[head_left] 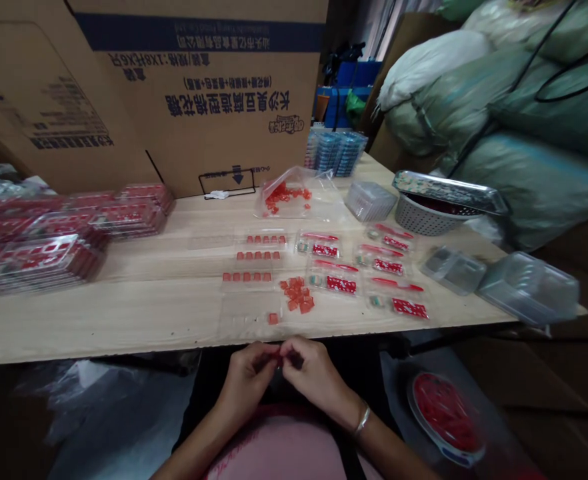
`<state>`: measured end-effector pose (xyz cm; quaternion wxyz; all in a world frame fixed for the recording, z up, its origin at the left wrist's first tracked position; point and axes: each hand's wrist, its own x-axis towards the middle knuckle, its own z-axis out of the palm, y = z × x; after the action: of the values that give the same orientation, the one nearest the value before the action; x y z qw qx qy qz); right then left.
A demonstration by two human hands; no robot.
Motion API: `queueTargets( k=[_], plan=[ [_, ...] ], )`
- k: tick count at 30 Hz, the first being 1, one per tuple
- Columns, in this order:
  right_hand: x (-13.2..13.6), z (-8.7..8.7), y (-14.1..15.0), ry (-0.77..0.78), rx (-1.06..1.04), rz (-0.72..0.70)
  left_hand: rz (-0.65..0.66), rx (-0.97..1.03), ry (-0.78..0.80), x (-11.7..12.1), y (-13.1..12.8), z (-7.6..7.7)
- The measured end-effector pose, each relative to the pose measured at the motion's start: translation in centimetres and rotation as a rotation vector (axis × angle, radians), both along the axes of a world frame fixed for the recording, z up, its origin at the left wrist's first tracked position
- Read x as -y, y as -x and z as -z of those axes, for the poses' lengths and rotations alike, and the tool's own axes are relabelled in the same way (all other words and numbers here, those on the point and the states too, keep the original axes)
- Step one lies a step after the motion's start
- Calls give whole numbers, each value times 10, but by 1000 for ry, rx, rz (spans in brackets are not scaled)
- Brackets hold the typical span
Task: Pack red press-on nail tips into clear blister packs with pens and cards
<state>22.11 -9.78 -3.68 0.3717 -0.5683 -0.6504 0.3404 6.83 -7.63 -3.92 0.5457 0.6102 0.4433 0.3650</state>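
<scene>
My left hand (pixel 248 371) and my right hand (pixel 310 367) meet fingertip to fingertip in front of the table's near edge. Both are closed in a pinch on a small red piece (pixel 279 359), mostly covered by the fingers. Just beyond them lies a clear plastic tray (pixel 241 307) holding one translucent red cube (pixel 273 319) at its right end. Farther back, clear trays hold rows of similar red cubes (pixel 247 277). Right of the nearest tray is a loose pile of red cubes (pixel 298 293).
Clear packs with red sticks and red dotted packets (pixel 341 285) lie at right. Behind them are a bag of red pieces (pixel 287 195), stacked clear boxes (pixel 370 201) and a grey basket (pixel 434 217). Stacked red packs (pixel 49 247) stand left, before a large carton (pixel 214 147).
</scene>
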Motion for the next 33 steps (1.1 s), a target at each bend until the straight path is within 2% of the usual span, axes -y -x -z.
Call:
queueTargets(
  k=[3,5,10,12,14,17,20,22,24,26,29,31,33],
  plan=[
    [1,0,-1,108,-113,-13,-33,14,85,-1,0,5],
    [3,-1,-1,102,-53,-32,-45,11,105,-1,-1,6],
    [3,-1,1,-86,311,-72,-58,-22,49,2,-6,3],
    [2,2,0,-150,346,-99,-66,2,60,1,-7,2],
    [2,5,-1,-162,249,-87,-72,40,89,0,-7,2],
    [2,9,-2,-40,-33,-17,-28,50,98,-1,-5,0],
    [4,12,1,116,-233,18,34,-93,-47,-1,-2,-6],
    [4,11,4,172,-289,10,33,-222,-193,-1,0,-10],
    [4,9,5,211,-375,-12,20,-265,-251,-2,1,-13],
    [3,6,6,264,-538,-42,5,-170,-160,-3,2,-13],
    [0,0,7,332,-738,-80,-26,94,95,-4,2,-12],
    [-5,-4,8,338,-743,-99,-48,213,200,-7,4,-13],
    [-14,-7,7,279,-653,-130,-46,205,150,-15,9,-14]
  ],
)
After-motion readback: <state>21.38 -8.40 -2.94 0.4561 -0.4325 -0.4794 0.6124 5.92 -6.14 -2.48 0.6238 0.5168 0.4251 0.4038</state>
